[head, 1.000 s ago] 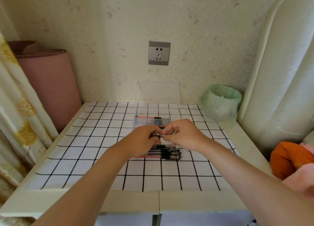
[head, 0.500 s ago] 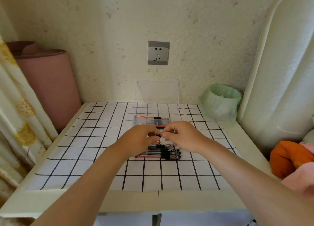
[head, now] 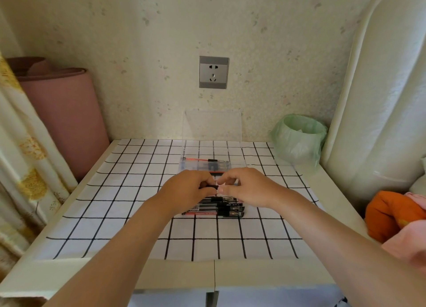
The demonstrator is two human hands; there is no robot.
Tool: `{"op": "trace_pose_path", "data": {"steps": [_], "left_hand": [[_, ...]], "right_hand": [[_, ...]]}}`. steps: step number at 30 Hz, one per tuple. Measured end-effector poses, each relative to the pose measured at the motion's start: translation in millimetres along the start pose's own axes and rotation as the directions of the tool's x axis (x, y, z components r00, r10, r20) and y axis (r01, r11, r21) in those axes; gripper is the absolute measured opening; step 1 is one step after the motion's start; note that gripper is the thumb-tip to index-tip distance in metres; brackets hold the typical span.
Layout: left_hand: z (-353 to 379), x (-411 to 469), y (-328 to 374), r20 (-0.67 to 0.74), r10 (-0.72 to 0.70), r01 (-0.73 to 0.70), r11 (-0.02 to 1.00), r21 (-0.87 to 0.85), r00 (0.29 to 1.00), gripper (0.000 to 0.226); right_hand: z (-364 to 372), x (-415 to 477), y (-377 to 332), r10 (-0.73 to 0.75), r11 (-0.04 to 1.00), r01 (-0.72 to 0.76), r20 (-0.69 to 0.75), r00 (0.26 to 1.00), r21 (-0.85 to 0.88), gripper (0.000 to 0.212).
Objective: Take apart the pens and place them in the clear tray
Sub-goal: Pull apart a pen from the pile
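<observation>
1. The left hand [head: 187, 189] has its fingers curled round the black end of a pen [head: 209, 187], just above the table; the right hand [head: 246, 188] pinches the other end with thumb and forefinger, though the part inside this pinch is too hidden to see well
2. The other pens [head: 221, 208] lie in a small pile on the checked cloth [head: 115, 214], just under and in front of both hands
3. The clear tray [head: 184, 167] stands just behind the hands, with a red refill [head: 196, 159] and some clear parts already inside
4. I judge the pen to be very light, stiff and smooth, so it can slip or roll easily
5. It seems best to hold the barrel firmly in one hand and the tip section in the other, close to the joint, and to twist, not to bend
6. The thin refill probably bends more easily, so it should be pulled straight out
</observation>
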State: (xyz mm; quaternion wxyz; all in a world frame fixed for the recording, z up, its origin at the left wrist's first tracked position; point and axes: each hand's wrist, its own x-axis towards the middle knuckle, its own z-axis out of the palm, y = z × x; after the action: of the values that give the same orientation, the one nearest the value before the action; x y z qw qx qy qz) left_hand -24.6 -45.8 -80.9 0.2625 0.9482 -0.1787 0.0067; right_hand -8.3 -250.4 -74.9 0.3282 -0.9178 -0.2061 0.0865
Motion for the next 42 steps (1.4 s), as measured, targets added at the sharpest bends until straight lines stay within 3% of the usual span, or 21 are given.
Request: {"op": "trace_pose_path", "data": {"steps": [5,10,17,21,28,42], "left_hand": [[0.8,0.6,0.6,-0.005,0.004,-0.004,1.000,0.012,1.000,0.014],[0.8,1.3,-2.1,0.010,0.012,-0.012,1.000,0.002,1.000,0.015],[1.2,1.7,-2.1,0.003,0.009,-0.009,1.000,0.011,1.000,0.016],[1.8,2.0,-3.5,0.010,0.019,-0.019,1.000,0.018,1.000,0.016],[1.4,2.3,-1.7,-0.002,0.030,-0.029,0.999,0.037,1.000,0.016],[1.6,2.4,-4.3,-0.013,0.048,-0.048,0.998,0.039,0.999,0.014]], "right_hand": [[-2.1,0.6,-1.2,-0.039,0.999,0.039,-0.033,0.999,-0.016,0.005],[-0.2,2.2,0.0,0.010,0.999,-0.009,0.019,1.000,-0.047,0.023],[-2.9,1.4,-1.0,-0.036,0.998,0.035,-0.008,0.999,-0.060,0.007],[-2.9,0.3,-1.3,0.002,0.998,0.000,0.032,0.999,-0.063,0.017],[-3.0,0.8,-0.3,-0.039,0.996,0.038,-0.013,0.999,-0.087,0.007],[-1.5,1.3,-0.3,-0.024,0.995,0.025,0.010,1.000,-0.096,0.013]]}}
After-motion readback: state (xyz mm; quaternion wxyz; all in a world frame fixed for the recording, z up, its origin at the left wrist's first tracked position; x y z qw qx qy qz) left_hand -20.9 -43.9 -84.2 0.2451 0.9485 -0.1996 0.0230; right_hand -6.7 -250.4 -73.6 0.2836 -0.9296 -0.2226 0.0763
